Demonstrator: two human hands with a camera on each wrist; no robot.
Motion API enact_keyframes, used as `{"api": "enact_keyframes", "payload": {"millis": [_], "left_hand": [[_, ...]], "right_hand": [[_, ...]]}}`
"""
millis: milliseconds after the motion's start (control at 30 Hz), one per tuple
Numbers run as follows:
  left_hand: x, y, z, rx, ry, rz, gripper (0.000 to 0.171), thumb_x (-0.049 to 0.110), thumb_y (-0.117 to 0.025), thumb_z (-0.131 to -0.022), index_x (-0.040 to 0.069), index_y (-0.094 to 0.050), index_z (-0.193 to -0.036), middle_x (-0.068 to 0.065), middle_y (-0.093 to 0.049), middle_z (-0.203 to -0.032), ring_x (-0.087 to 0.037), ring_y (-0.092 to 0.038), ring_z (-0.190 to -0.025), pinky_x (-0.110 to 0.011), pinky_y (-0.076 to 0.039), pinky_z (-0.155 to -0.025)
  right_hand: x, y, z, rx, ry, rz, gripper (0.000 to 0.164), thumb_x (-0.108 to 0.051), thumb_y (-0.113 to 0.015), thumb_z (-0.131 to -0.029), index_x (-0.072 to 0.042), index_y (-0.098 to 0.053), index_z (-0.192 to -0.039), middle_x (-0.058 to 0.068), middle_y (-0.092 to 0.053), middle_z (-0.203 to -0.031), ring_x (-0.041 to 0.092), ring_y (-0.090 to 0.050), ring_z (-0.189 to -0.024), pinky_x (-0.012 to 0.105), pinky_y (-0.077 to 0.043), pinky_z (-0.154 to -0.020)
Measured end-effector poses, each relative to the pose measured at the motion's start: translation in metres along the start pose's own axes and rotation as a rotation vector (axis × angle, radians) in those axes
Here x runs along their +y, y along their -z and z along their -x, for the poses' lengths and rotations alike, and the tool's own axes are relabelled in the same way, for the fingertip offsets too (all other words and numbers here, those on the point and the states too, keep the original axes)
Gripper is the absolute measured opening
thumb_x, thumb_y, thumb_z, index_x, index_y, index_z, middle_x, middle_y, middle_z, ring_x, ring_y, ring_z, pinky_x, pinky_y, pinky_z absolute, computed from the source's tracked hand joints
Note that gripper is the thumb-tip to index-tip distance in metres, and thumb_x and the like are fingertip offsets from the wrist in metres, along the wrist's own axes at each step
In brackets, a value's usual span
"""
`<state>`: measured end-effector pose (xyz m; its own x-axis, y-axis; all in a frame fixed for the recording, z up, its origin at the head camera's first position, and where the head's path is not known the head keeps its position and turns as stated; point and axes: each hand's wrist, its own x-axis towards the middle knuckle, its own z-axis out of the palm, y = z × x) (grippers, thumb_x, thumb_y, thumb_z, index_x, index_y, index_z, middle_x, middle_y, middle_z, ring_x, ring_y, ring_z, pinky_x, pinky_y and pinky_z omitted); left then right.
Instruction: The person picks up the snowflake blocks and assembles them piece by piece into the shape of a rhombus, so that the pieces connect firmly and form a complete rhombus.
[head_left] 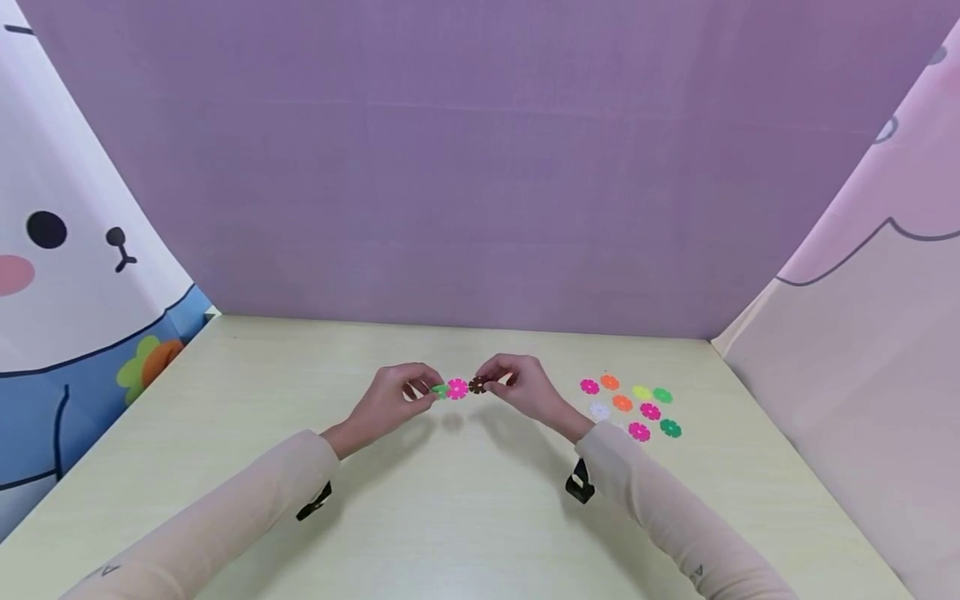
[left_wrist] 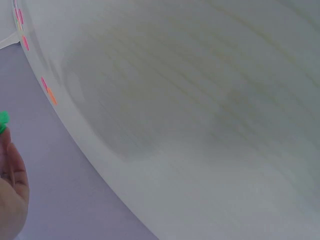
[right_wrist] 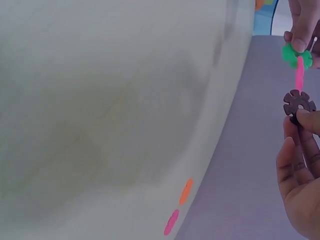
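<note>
In the head view my left hand (head_left: pixel 393 392) pinches a green notched flower disc (head_left: pixel 440 390) between thumb and fingers. A pink flower disc (head_left: pixel 457 389) is joined to its side and hangs above the table. My right hand (head_left: pixel 525 385) pinches a dark brown flower disc (head_left: pixel 477 385) at the pink one's other edge. The right wrist view shows the pink disc (right_wrist: pixel 299 74) edge-on between the green disc (right_wrist: pixel 295 56) and the brown disc (right_wrist: pixel 299 102); whether brown and pink are slotted together I cannot tell. The left wrist view catches only part of the left hand (left_wrist: pixel 12 195).
Several loose flower discs lie on the table (head_left: pixel 450 517) to the right, among them an orange disc (head_left: pixel 622 403), a yellow disc (head_left: pixel 641 392), a white disc (head_left: pixel 599 410) and a dark green disc (head_left: pixel 671 428). A purple cloth (head_left: pixel 480 167) stands behind the table.
</note>
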<state>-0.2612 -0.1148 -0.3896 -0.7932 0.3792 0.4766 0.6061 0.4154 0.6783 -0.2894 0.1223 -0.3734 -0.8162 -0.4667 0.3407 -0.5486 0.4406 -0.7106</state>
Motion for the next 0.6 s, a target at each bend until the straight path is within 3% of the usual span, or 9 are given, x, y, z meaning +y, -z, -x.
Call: {"api": "enact_keyframes", "payload": {"millis": [300,600], "left_hand": [[0.0061,0.0006,0.0002,0.0,0.016,-0.009,0.016,0.0,-0.066,-0.08,0.004,-0.066,-0.095,-0.009,-0.069,-0.088,-0.022,-0.065,-0.074,-0.027,-0.052,-0.061],[-0.0001,-0.0002,-0.0008,0.0,-0.004,0.008,0.015,0.004,-0.067,-0.08,0.012,-0.067,-0.093,0.0,-0.069,-0.086,-0.011,-0.064,-0.073,-0.023,-0.052,-0.061]], "right_hand": [[-0.0013,-0.0045,0.0027,0.025,0.025,-0.004,0.016,0.002,-0.064,-0.081,-0.007,-0.068,-0.093,0.007,-0.07,-0.088,0.011,-0.061,-0.072,0.022,-0.048,-0.058],[-0.0038,-0.0075,0.0034,0.047,0.058,0.001,0.015,0.001,-0.065,-0.08,-0.007,-0.068,-0.092,0.006,-0.071,-0.087,0.011,-0.062,-0.072,0.023,-0.049,-0.058]]}}
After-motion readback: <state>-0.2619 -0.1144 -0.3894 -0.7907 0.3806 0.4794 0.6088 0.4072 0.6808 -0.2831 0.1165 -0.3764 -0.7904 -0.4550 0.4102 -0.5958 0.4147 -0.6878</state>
